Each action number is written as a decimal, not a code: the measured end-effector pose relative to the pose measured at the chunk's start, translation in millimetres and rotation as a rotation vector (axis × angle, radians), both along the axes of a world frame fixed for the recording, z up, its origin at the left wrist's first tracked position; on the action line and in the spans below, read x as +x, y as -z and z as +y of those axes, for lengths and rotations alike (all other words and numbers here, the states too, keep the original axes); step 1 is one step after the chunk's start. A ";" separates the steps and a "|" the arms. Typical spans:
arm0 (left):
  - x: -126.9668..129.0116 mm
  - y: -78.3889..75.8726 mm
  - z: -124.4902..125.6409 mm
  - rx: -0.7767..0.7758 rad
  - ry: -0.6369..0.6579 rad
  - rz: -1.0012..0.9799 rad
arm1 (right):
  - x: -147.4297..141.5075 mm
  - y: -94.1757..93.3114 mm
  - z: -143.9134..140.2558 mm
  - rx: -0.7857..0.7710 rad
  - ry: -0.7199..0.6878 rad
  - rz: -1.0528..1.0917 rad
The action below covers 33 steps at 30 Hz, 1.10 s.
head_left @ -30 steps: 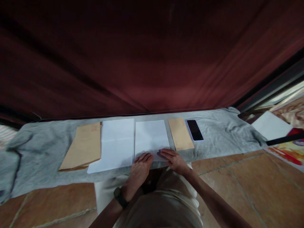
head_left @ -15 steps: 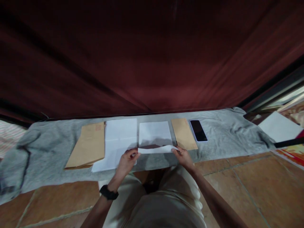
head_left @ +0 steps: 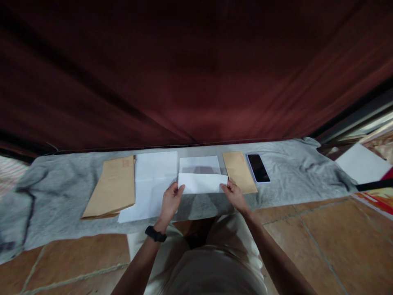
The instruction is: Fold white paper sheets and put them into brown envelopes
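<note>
A white sheet of paper (head_left: 201, 175) lies on a grey cloth (head_left: 61, 184) in front of me, its near part lifted and folded toward the far edge. My left hand (head_left: 170, 200) pinches the raised flap's left corner. My right hand (head_left: 233, 194) pinches its right corner. A black watch sits on my left wrist. To the left lies another white sheet (head_left: 152, 184) with fold creases. A narrow brown envelope (head_left: 238, 171) lies just right of my right hand.
A large brown envelope (head_left: 112, 186) lies at the left of the cloth, a black phone (head_left: 258, 168) at the right. A dark red curtain (head_left: 196, 73) hangs behind. The floor is brown tile (head_left: 322, 237). A white sheet (head_left: 362, 164) and coloured print lie far right.
Both hands went from pressing flat on the sheet's near edge to pinching its corners, then lifted the near part and carried it toward the far edge.
</note>
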<state>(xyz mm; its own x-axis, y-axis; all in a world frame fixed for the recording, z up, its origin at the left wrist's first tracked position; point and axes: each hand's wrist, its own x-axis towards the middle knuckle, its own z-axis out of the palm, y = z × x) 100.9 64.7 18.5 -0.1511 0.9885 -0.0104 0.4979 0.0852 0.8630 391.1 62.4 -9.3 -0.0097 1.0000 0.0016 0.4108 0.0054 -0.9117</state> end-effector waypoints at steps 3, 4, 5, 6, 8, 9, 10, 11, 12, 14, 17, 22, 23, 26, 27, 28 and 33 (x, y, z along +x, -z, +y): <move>2.7 -1.7 8.1 0.003 -0.026 0.053 | 0.3 -3.2 8.1 -0.030 0.032 -0.046; 3.1 -2.0 10.7 -0.007 -0.030 0.084 | -0.2 -4.6 11.4 -0.038 0.046 -0.076; 3.4 -2.2 13.2 -0.022 -0.032 0.122 | -1.1 -6.2 14.9 -0.045 0.061 -0.114; 3.6 -2.4 15.5 -0.042 -0.036 0.162 | -2.5 -8.0 18.3 -0.053 0.073 -0.164; 4.5 -3.1 19.5 -0.093 -0.045 0.247 | -6.7 -11.9 24.7 -0.075 0.093 -0.301; 5.2 -3.8 21.2 -0.122 -0.051 0.290 | -9.3 -13.9 27.2 -0.088 0.099 -0.381; 6.2 -4.9 22.7 -0.150 -0.057 0.337 | -12.0 -15.6 29.2 -0.102 0.101 -0.462; 7.5 -6.4 24.1 -0.176 -0.064 0.384 | -14.7 -17.2 30.7 -0.116 0.101 -0.535; 9.1 -8.3 25.5 -0.203 -0.068 0.432 | -17.3 -18.6 31.9 -0.131 0.101 -0.599; 12.6 -13.3 28.4 -0.259 -0.074 0.521 | -21.7 -20.9 33.6 -0.161 0.099 -0.700; 18.0 -22.1 33.9 -0.338 -0.079 0.614 | -26.4 -24.1 37.4 -0.210 0.089 -0.801; 24.0 -30.6 42.6 -0.415 -0.089 0.675 | -32.7 -29.4 46.9 -0.269 0.082 -0.902; 24.8 -31.0 43.8 -0.417 -0.094 0.683 | -33.8 -30.2 48.6 -0.273 0.086 -0.915; 26.8 -30.5 46.5 -0.417 -0.111 0.711 | -36.1 -32.1 53.0 -0.279 0.094 -0.931; 27.4 -30.1 47.4 -0.417 -0.113 0.721 | -36.5 -32.5 54.5 -0.279 0.094 -0.930; 27.8 -29.8 48.4 -0.414 -0.113 0.731 | -36.8 -32.8 56.0 -0.278 0.092 -0.928; 29.7 -29.3 56.9 -0.361 -0.109 0.780 | -37.4 -32.1 65.3 -0.276 0.092 -0.943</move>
<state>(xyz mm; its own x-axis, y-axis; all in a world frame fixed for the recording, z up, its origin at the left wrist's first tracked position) 130.6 121.6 47.8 -0.3398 0.9241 -0.1748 0.9094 0.3703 0.1895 353.7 127.7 22.8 0.1909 0.9610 -0.2002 0.9581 -0.2268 -0.1752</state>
